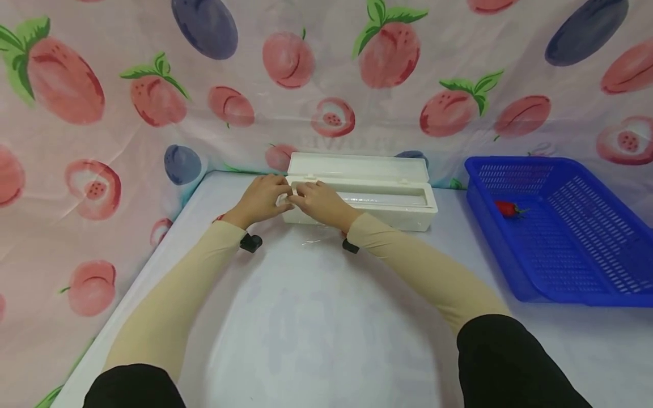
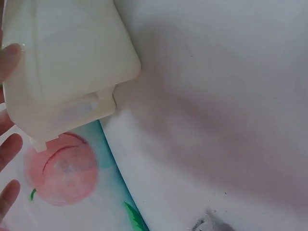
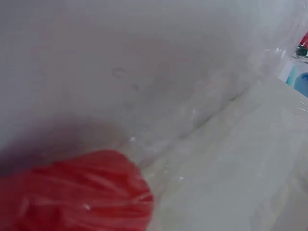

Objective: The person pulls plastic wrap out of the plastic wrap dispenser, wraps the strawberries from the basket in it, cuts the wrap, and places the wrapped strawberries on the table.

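Observation:
A white cling film box (image 1: 367,218) stands at the back of the table with its lid (image 1: 357,164) raised. Clear film lies on the roll (image 1: 382,199) inside. At the box's left end my left hand (image 1: 262,198) pinches a whitish, crumpled bit of film between thumb and forefinger; its other fingers (image 2: 9,149) are spread. Beside it, my right hand (image 1: 326,204) reaches over the trough, thumb and fingertips together at the film, their grip partly hidden. Loose clear film (image 1: 316,242) hangs below. In the right wrist view, transparent film (image 3: 192,120) spreads along the box.
To the right stands a blue basket (image 1: 530,277) with a red strawberry (image 1: 507,208) in it. A fruit-printed cloth (image 1: 331,68) hangs behind the white table (image 1: 326,340). A shiny, wrinkled red thing (image 3: 96,192) sits close to the right wrist camera.

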Demonstrator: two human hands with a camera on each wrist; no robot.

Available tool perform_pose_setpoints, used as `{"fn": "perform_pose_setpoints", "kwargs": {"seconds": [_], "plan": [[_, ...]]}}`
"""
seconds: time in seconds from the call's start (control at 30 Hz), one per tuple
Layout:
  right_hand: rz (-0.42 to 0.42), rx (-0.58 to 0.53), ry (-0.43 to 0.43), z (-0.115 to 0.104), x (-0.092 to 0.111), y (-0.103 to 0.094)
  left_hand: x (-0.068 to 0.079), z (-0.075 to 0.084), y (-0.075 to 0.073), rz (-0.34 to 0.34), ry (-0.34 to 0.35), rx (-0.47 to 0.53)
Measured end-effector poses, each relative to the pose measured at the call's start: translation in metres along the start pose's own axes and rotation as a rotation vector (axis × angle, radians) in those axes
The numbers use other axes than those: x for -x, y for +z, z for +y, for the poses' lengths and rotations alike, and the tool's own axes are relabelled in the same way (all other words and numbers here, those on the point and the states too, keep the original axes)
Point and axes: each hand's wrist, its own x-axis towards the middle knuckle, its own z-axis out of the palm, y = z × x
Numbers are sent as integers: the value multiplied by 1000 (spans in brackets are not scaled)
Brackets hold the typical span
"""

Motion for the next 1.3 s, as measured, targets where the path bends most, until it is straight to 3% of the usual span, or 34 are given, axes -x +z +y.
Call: {"fn": "perform_pose_setpoints", "kwargs": {"seconds": [0.27,0.67,0.93,1.2,1.3], "plan": [[-43,-10,48,6,11,-3,0,2,1,-11,38,-25],[-23,-78,118,5,14,-14,2,2,3,5,41,-23],[6,-109,128,10,22,-10,2,2,7,22,50,-77],[26,-235,165,13,24,-5,3,9,4,-28,-41,-65],[23,-243,169,13,24,-6,0,16,1,-51,-24,-70]]}}
